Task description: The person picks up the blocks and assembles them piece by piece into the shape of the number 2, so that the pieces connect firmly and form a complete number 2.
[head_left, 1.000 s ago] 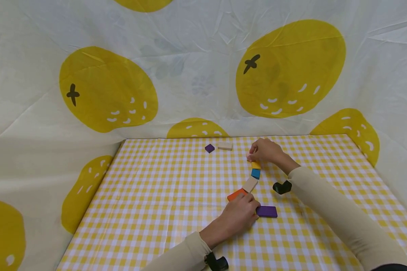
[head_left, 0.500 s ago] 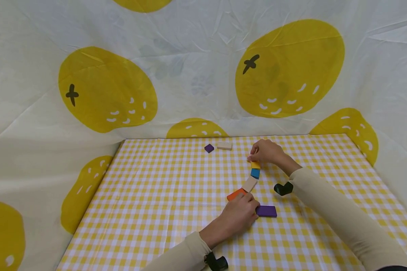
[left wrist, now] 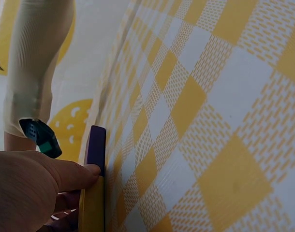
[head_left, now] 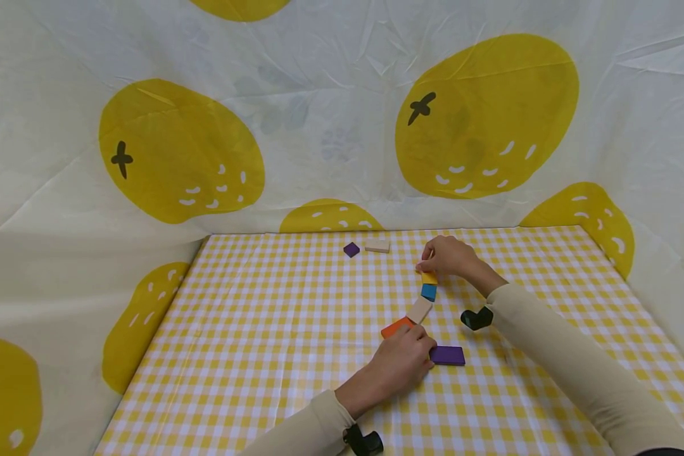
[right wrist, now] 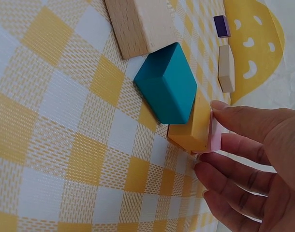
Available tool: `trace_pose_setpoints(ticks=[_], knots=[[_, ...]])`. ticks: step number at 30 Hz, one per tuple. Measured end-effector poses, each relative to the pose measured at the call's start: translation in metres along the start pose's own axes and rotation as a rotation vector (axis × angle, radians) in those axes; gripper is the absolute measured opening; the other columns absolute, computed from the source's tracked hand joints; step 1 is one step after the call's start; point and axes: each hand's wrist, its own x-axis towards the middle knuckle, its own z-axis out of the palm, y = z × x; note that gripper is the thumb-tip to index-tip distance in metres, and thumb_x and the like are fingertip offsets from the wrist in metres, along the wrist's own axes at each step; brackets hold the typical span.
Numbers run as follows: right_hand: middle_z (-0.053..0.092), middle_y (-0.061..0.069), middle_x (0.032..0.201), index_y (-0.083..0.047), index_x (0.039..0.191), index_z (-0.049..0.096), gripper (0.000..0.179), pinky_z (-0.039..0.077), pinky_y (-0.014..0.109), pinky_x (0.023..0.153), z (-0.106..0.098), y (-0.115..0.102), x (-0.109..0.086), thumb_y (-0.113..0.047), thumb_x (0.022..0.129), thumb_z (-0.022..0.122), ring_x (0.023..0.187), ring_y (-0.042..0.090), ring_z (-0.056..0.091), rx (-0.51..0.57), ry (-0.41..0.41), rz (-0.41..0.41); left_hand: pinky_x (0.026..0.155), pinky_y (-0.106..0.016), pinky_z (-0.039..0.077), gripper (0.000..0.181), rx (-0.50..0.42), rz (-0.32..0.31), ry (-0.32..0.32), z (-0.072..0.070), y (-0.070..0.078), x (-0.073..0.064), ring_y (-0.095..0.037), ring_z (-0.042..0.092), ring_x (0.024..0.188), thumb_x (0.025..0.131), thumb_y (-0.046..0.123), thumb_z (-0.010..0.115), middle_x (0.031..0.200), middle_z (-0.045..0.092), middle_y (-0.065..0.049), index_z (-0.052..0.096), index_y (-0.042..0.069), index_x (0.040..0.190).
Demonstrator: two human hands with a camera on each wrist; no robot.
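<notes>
A curved row of blocks lies on the checked cloth. At its far end my right hand pinches a pink block between thumb and fingers, against a yellow block. After that come a blue block, a plain wooden block and an orange block. My left hand covers the row's near bend. In the left wrist view its thumb and fingers grip another yellow block, which meets the end of a purple block.
Farther back lie a small purple block and a plain wooden block, apart from the row. The checked tablecloth ends at a white hanging cloth printed with yellow fruit.
My right hand has shifted slightly toward me with the pink block, up to the yellow one, and then stays nearly still. The left hand has kept its place.
</notes>
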Motion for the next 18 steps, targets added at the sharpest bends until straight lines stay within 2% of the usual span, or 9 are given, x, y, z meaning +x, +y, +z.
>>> trace_pose_setpoints(ticks=[10, 18], knots=[[0.072, 0.004, 0.09, -0.013, 0.098, 0.076, 0.026, 0.047, 0.034, 0.059, -0.0007, 0.0007, 0.0003, -0.037, 0.09, 0.077, 0.071, 0.02, 0.061, -0.003, -0.007, -0.025, 0.078, -0.016, 0.045, 0.025, -0.01, -0.008, -0.018, -0.0006, 0.0004, 0.0007, -0.007, 0.056, 0.091, 0.092, 0.038, 0.075, 0.106, 0.063, 0.007, 0.073, 0.022, 0.112], [0.073, 0.009, 0.098, -0.012, 0.101, 0.075, 0.027, 0.052, 0.039, 0.067, -0.0007, 0.0, 0.0004, -0.037, 0.09, 0.077, 0.08, 0.022, 0.065, -0.004, 0.004, -0.047, 0.078, -0.016, 0.046, 0.024, -0.013, -0.004, -0.012, -0.0016, 0.0004, 0.0007, -0.008, 0.057, 0.091, 0.092, 0.038, 0.075, 0.106, 0.063, 0.007, 0.073, 0.022, 0.111]])
